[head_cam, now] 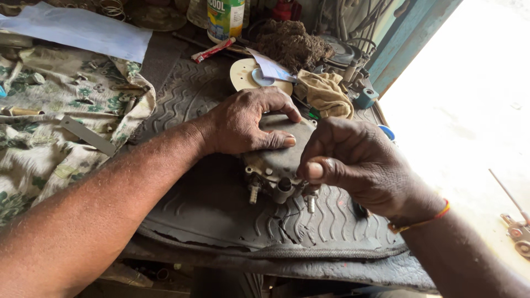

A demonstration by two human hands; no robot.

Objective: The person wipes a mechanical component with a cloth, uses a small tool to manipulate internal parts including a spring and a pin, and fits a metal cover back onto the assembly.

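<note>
a plastic bottle stands at the far edge of the bench, its label green and yellow with a white band. just in front of it lies a small red and white wrapper, long and crumpled, tilted.
</note>
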